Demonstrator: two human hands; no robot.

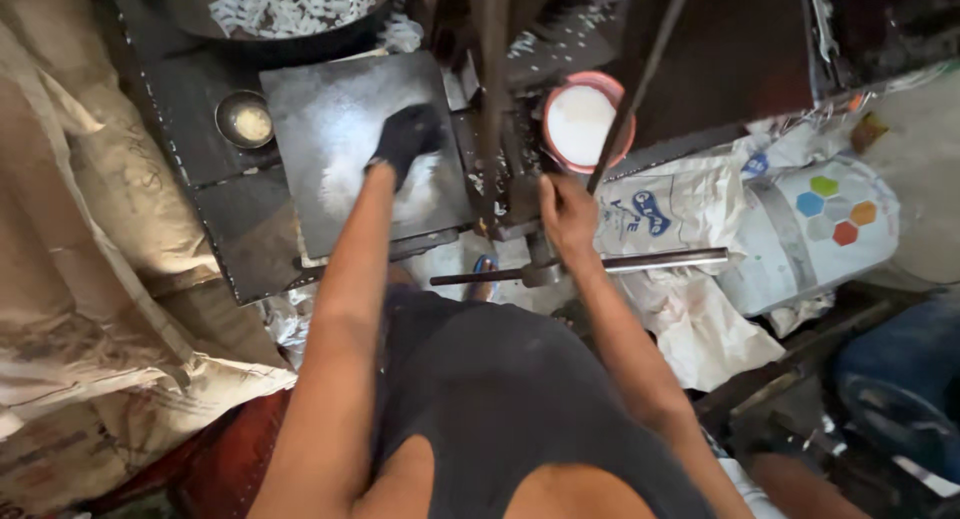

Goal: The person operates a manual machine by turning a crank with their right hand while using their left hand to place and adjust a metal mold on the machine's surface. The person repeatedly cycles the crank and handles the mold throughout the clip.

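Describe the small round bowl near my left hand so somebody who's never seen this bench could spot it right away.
Start at the dark square metal plate where the left hand, blackened with grime, presses on white powder. Just off that plate's upper left corner sits the small metal bowl. It holds a pale yellowish lump, unlike the bigger red-rimmed bowl of white powder farther right.

Left hand (408, 139), in a dark glove, pressed flat on a steel plate (330, 119) dusted with white powder. Small metal bowl (246, 119) just left of the plate. Right hand (566, 211) resting on the dark press (505, 169), fingers bent. Pink bowl (588, 121) of white powder just beyond it; horizontal bar (600, 266) just below; white sacks (690, 279) to its right.
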